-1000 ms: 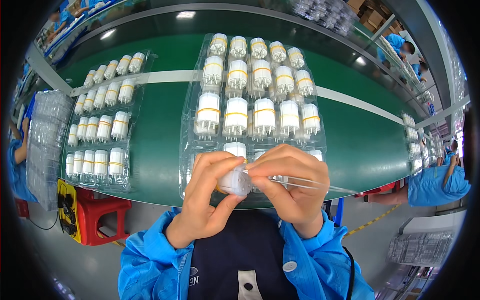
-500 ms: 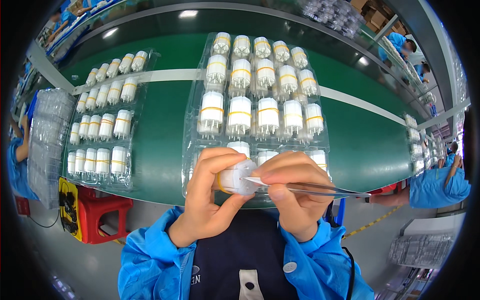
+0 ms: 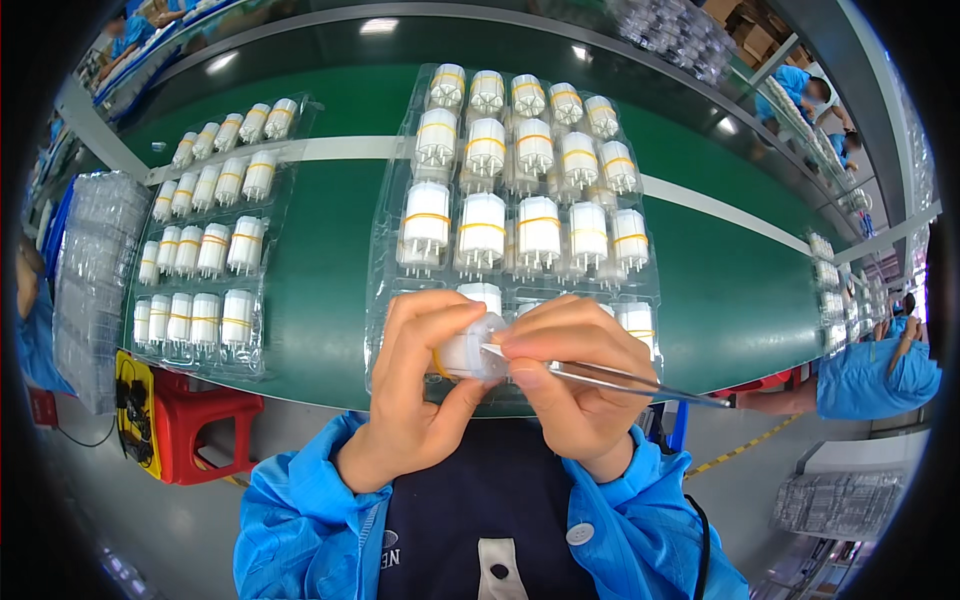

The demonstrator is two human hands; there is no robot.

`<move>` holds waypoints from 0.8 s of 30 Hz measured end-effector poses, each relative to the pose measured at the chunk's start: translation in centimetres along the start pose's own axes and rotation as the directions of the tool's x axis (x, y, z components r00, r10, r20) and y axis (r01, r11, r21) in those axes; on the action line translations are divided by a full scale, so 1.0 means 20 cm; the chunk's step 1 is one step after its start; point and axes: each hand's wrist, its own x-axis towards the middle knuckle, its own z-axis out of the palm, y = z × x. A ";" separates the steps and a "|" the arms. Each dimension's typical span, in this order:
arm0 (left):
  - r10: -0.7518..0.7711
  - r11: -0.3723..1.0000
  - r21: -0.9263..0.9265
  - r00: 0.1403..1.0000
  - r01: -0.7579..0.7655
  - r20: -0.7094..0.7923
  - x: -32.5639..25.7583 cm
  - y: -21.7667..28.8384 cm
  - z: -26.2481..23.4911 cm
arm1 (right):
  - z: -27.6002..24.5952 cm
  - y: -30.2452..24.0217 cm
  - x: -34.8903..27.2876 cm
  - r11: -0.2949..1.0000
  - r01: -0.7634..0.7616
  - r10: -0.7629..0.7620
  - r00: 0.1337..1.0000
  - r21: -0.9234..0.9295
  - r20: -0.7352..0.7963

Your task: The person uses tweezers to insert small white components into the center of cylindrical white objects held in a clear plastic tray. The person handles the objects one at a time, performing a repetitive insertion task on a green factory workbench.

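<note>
My left hand (image 3: pixel 408 385) is closed around a white cylinder (image 3: pixel 460 356) with a yellow band, held level above the near edge of a clear tray. Its pale, translucent end faces right. Pinched in my right hand (image 3: pixel 580 370) is a pair of metal tweezers (image 3: pixel 645 384). Their pale pointed tip meets or nearly meets the cylinder's end; exact contact is hard to tell. Just beyond both hands, the clear plastic tray (image 3: pixel 387 235) carries rows of similar white cylinders (image 3: pixel 482 228) with yellow bands and thin pins pointing down. My hands partly cover its nearest row.
Left on the green table (image 3: pixel 320 270) lies a second tray (image 3: pixel 272 235) of banded cylinders. Stacked clear trays (image 3: pixel 98 290) stand farther left. A red stool (image 3: pixel 215 430) is below the table edge. Other people work at both sides, one blue sleeve (image 3: pixel 870 380) at the right.
My right hand and the tweezers have shifted slightly left, closer to the cylinder's end. The cylinder has tilted a little in my left hand, which otherwise stays in place.
</note>
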 end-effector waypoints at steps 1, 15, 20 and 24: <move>0.007 1.000 0.002 1.000 -0.007 0.001 0.00 0.00 0.00 | 0.00 0.00 0.00 0.999 0.031 -0.031 0.999 -0.031 0.024; 0.035 0.995 -0.094 0.990 -0.022 0.137 -0.01 -0.02 -0.02 | -0.03 0.04 -0.02 0.985 -0.052 0.060 0.997 0.162 -0.045; 0.028 0.996 -0.084 0.990 -0.016 0.141 -0.02 -0.03 -0.02 | -0.03 0.05 -0.02 0.989 -0.059 0.063 0.998 0.133 -0.030; 0.026 0.997 -0.072 0.989 -0.016 0.145 -0.02 -0.03 -0.03 | -0.03 0.04 -0.01 0.993 -0.064 0.067 0.997 0.094 -0.023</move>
